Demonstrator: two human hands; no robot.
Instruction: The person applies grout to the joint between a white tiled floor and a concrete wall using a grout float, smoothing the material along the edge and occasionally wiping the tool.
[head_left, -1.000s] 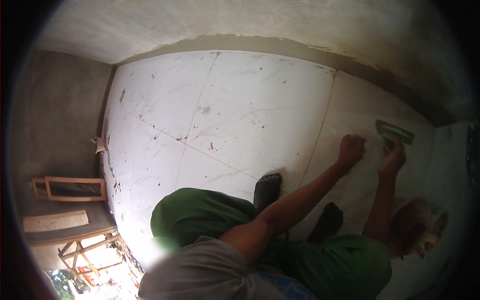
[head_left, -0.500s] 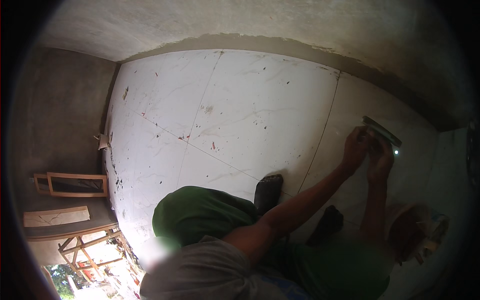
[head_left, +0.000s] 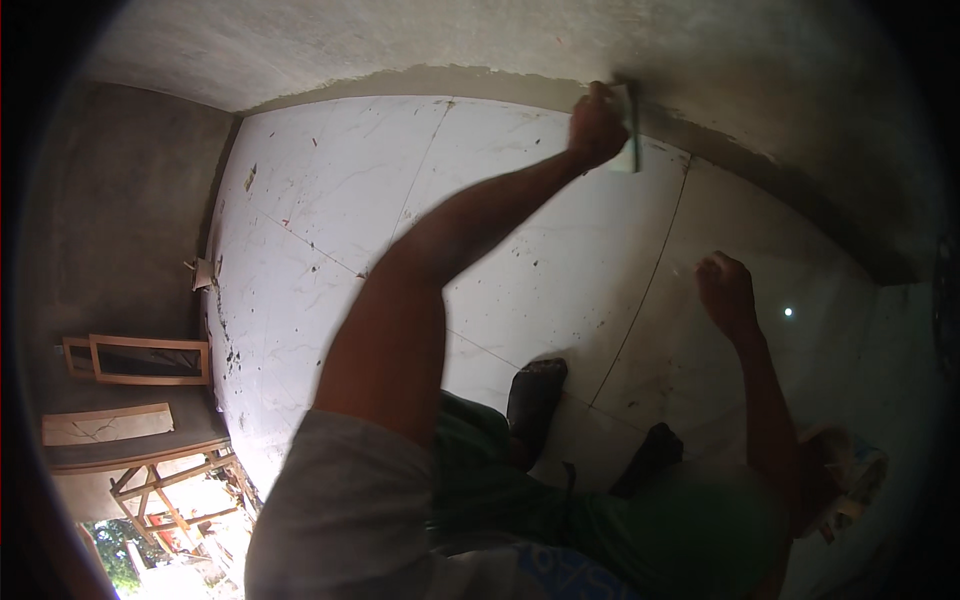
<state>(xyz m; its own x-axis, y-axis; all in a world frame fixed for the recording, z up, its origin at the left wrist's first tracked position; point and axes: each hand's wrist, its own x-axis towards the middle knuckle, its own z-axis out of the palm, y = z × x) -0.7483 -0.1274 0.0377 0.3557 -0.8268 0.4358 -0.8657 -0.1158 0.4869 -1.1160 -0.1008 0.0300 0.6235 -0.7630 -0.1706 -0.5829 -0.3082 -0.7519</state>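
My left hand (head_left: 598, 130) is closed on a long, flat trowel (head_left: 632, 145), seen nearly edge-on and slightly blurred. Its upper end meets the darker, damp-looking mortar band (head_left: 540, 92) where the wall joins the floor. Lower and to the right, my right hand (head_left: 727, 290) hangs over the white floor tiles (head_left: 500, 220) with its fingers curled in. Whatever may be inside those fingers is hidden.
A dim bucket-like container (head_left: 845, 470) stands by my right forearm. My dark footwear (head_left: 537, 400) rests on the tiles, which carry scattered crumbs. Wooden frames (head_left: 150, 360) lean at the left wall, near a bright opening with timber (head_left: 170, 500).
Both hands were together at the trowel on the right. My left hand has carried it up and left to the wall base; my right hand has come off it and moved slightly left.
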